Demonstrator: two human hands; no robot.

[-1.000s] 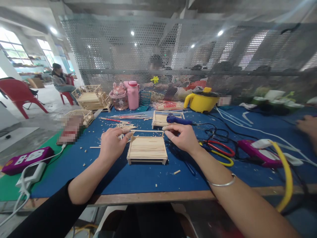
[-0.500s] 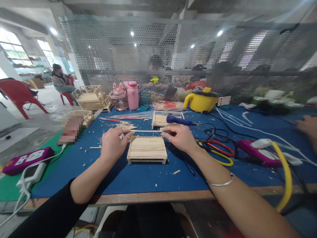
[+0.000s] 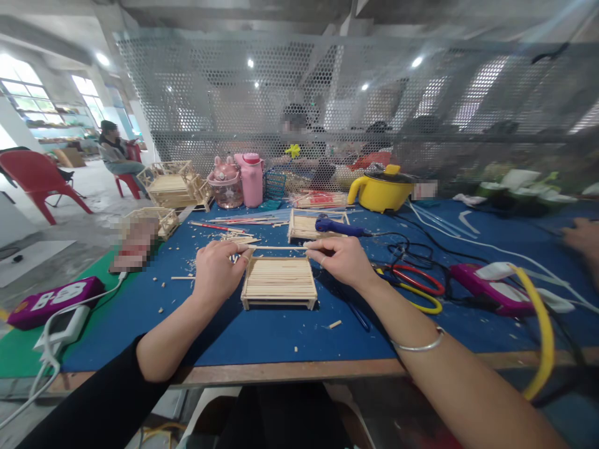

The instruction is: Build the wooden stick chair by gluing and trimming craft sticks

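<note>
A thin pale wooden stick is stretched level between my two hands. My left hand pinches its left end, and my right hand pinches the right end. Just below the stick, a small slatted wooden piece with short legs rests on the blue table covering. Behind my right hand lies a blue-handled glue gun, across a second slatted wooden piece.
Scissors with red and yellow handles lie right of my right hand, among black cables. A yellow pot and pink jug stand behind. At left are a phone and purple power strip. Another person's hand shows far right.
</note>
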